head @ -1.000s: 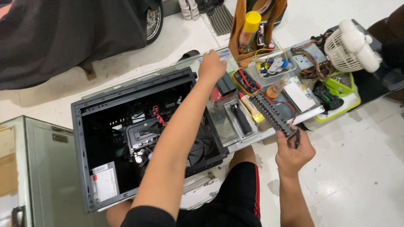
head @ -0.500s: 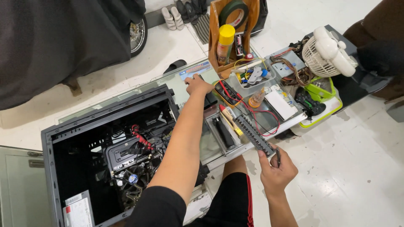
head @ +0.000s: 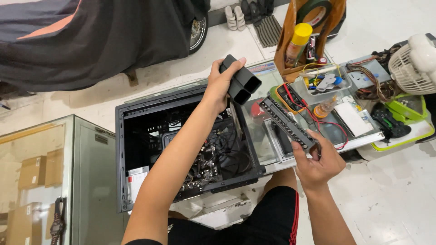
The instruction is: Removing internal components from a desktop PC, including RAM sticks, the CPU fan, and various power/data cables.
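Both hands (head: 221,84) (head: 318,163) hold parts above the open case (head: 181,149) edge.

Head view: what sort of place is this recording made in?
Probably an informal computer repair spot in a garage or shopfront. An open computer case lies on the tiled floor, a multimeter with leads sits among tools, and a covered motorcycle is parked behind.
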